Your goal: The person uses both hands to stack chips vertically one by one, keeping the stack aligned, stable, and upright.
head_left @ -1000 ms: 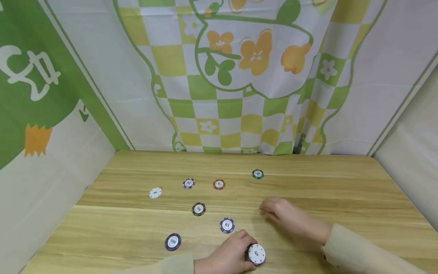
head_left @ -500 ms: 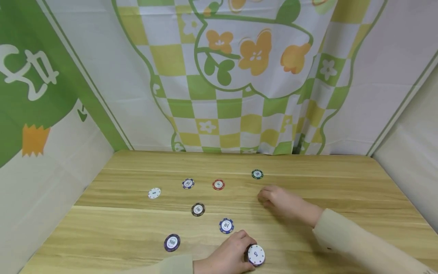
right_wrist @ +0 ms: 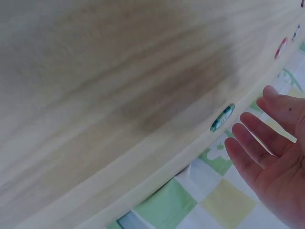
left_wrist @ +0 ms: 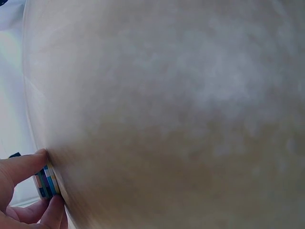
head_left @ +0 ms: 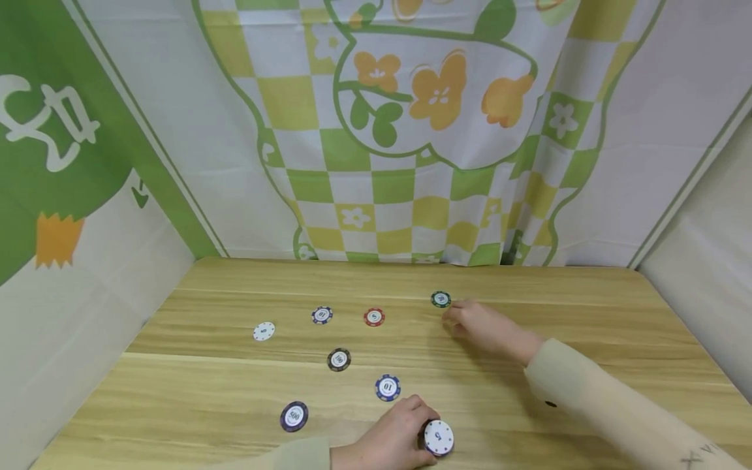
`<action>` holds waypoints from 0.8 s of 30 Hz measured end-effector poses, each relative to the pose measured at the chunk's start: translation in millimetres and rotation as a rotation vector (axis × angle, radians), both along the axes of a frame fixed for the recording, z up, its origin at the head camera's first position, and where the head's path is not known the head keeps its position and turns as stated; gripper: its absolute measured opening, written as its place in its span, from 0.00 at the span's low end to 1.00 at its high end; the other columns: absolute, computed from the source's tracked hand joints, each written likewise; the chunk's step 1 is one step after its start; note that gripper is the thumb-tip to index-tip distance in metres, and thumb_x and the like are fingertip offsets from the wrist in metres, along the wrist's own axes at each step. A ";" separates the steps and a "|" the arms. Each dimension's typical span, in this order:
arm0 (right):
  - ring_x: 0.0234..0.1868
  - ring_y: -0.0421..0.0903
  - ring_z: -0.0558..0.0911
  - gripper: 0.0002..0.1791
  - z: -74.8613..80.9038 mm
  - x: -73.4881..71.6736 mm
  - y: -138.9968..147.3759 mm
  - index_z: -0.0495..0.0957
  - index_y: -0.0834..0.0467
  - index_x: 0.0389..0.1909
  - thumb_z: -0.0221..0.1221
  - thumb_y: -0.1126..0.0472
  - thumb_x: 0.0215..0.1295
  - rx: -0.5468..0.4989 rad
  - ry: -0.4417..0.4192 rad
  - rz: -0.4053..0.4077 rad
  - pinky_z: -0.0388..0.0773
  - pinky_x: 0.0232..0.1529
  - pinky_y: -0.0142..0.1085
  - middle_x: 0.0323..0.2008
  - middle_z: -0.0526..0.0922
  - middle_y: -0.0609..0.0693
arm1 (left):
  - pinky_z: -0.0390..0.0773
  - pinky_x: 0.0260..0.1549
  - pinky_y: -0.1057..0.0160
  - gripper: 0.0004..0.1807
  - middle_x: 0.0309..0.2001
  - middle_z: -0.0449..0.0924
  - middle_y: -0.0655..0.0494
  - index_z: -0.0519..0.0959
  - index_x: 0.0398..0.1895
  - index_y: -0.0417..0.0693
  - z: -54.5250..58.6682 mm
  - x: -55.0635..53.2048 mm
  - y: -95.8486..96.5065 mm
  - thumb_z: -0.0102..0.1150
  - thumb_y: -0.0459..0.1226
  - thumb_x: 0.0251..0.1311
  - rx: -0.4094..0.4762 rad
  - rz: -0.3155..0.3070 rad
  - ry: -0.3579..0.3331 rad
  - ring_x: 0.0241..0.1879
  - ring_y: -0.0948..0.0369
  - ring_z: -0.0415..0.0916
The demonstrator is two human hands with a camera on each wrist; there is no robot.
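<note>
My left hand (head_left: 395, 436) grips a short stack of poker chips (head_left: 438, 437) at the table's front, a white chip marked 5 on top. In the left wrist view, thumb and fingers pinch the stack's coloured edges (left_wrist: 46, 182). My right hand (head_left: 484, 328) hovers just in front of and right of a green poker chip (head_left: 441, 299), holding nothing. The right wrist view shows its fingers extended and spread near the green chip (right_wrist: 222, 117), apart from it.
Other chips lie flat on the wooden table (head_left: 587, 326): red (head_left: 374, 317), blue (head_left: 322, 315), white (head_left: 264, 331), black (head_left: 339, 360), a nearer blue one (head_left: 388, 388) and purple (head_left: 294, 416). A patterned curtain (head_left: 399, 196) hangs behind the table's far edge.
My right hand has moved away from me across the table, up to the green chip. The left hand has stayed in place, holding the stack.
</note>
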State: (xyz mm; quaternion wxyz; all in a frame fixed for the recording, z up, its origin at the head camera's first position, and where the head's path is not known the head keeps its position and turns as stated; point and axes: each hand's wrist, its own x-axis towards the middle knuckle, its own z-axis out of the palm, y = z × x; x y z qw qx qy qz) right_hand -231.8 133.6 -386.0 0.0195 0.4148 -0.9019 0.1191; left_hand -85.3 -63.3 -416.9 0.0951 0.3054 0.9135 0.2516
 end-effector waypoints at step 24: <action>0.48 0.55 0.76 0.13 -0.3 -38.0 -13.4 0.76 0.66 0.45 0.56 0.70 0.59 -0.005 -0.098 -0.149 0.73 0.48 0.43 0.45 0.78 0.59 | 0.69 0.39 0.75 0.23 0.37 0.68 0.64 0.76 0.44 0.45 -0.5 -0.1 -0.4 0.71 0.40 0.42 0.006 -0.003 0.002 0.37 0.73 0.64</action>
